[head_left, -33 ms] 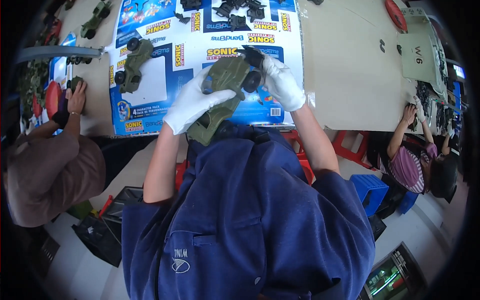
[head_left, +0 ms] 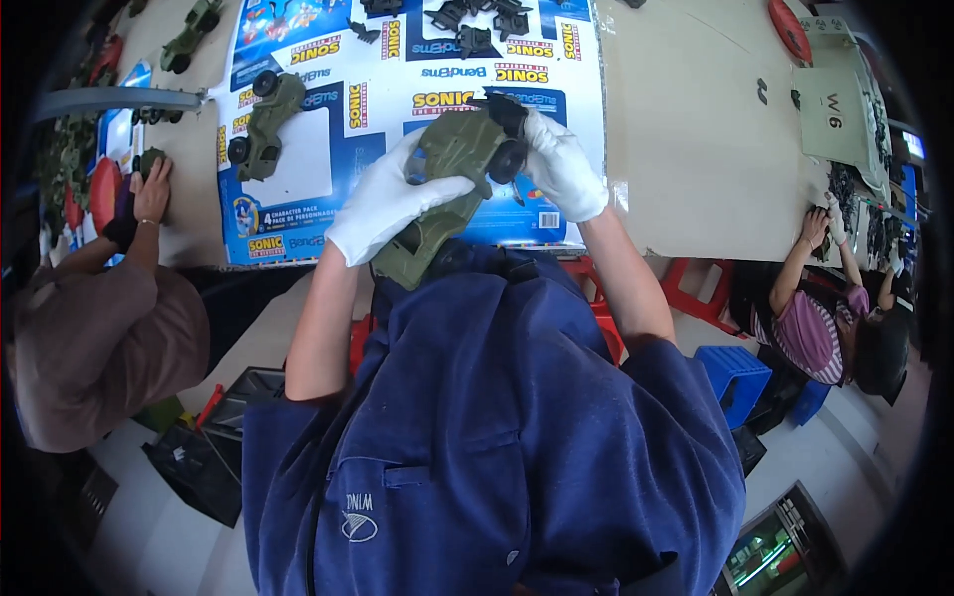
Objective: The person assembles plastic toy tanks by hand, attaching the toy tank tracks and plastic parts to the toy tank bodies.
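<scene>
An olive-green toy truck [head_left: 459, 149] with black wheels is held at a slant above the printed sheet, its lower end close to my body. My left hand [head_left: 383, 207], in a white glove, is closed around its side with the thumb across the top. At the truck's far end sits a black plastic part [head_left: 507, 113], just beside a wheel. My white-gloved right hand [head_left: 564, 171] pinches this part against the truck; its fingertips are partly hidden behind it.
A second green toy truck [head_left: 266, 127] lies on the blue-and-white printed sheet [head_left: 308, 214] to the left. Several black plastic parts [head_left: 475, 22] are heaped at the back. Co-workers' hands [head_left: 152, 189] show at left and right, and a pale green bin [head_left: 840, 114] stands at right.
</scene>
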{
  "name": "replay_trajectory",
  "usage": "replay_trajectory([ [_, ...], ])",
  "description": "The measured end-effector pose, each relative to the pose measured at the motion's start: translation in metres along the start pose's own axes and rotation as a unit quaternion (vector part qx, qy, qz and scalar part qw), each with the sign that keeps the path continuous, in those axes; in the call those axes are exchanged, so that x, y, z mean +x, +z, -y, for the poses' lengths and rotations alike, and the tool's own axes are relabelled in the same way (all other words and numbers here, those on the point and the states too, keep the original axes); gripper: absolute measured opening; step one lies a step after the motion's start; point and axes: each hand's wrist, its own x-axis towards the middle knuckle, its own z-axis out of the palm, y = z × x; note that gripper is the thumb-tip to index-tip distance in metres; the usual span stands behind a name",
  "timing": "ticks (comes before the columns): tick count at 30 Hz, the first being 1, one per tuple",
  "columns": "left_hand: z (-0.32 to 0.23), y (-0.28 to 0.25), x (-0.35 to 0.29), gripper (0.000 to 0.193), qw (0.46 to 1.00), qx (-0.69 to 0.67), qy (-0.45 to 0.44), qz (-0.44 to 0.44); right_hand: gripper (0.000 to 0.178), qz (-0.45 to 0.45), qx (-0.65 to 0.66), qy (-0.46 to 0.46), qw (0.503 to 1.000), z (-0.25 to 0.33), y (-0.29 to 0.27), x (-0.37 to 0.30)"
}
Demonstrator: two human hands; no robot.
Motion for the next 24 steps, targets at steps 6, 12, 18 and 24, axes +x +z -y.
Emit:
replay_trajectory([
  [6, -0.008, 0.005, 0.001, 0.083, 0.999, 0.025, -0.043, -0.012, 0.052, 0.009, 0.05, -0.017, 0.999, -0.009, -0.002, 0.001],
  [12, -0.007, 0.007, 0.004, 0.084, 0.997, 0.052, -0.061, 0.005, 0.06, 0.017, -0.016, -0.002, 1.0, -0.004, -0.007, -0.002],
  [18, -0.001, 0.011, 0.004, 0.086, 0.998, 0.003, -0.054, 0.024, 0.062, 0.048, -0.08, -0.018, 0.995, -0.003, -0.016, -0.004],
  [24, -0.024, 0.016, -0.002, 0.086, 0.994, -0.067, -0.085, 0.032, 0.057, 0.067, -0.074, -0.016, 0.995, 0.008, -0.016, -0.003],
])
